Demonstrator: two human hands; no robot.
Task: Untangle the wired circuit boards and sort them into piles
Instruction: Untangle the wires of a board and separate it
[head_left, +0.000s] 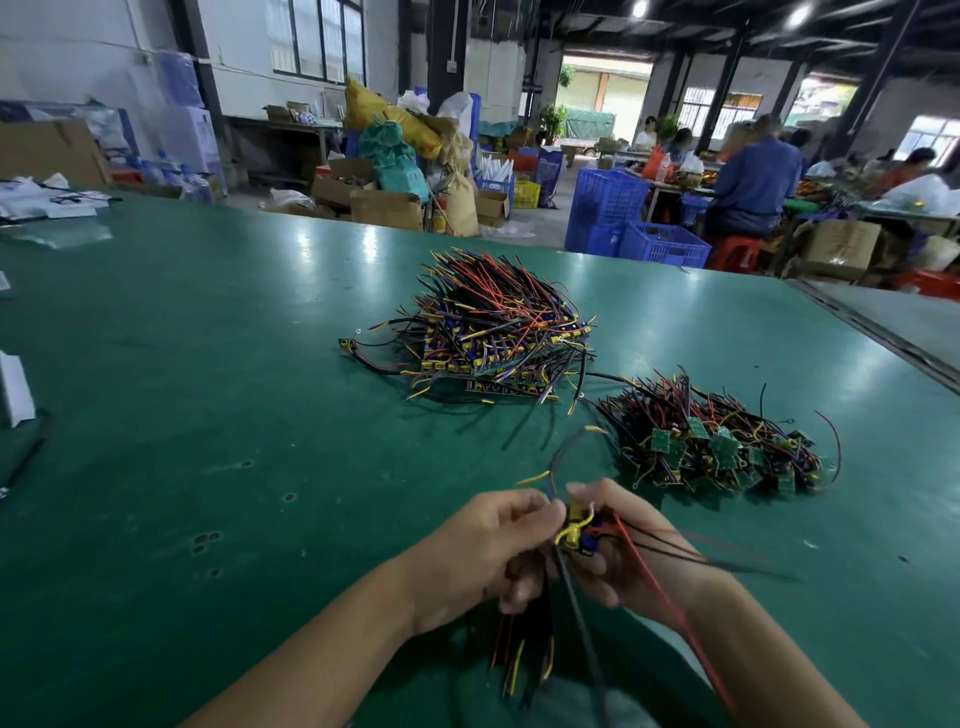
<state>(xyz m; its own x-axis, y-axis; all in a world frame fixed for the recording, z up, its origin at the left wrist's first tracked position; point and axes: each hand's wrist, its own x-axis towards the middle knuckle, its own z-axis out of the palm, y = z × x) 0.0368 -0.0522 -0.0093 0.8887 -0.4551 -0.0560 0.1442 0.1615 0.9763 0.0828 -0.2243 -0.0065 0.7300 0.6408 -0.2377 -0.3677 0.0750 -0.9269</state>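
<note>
Both hands meet at 6 o'clock over the green table (208, 389). The left hand (488, 556) curls its fingers round a bunch of wires (535, 639), and the right hand (628, 551) pinches a small wired circuit board (573, 526). A stacked pile (498, 338) lies at 12 o'clock, a tangled heap (717, 447) at 2 o'clock.

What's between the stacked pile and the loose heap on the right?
Head view: bare green table between stacked pile and loose heap, crossed only by stray black wires.
</note>
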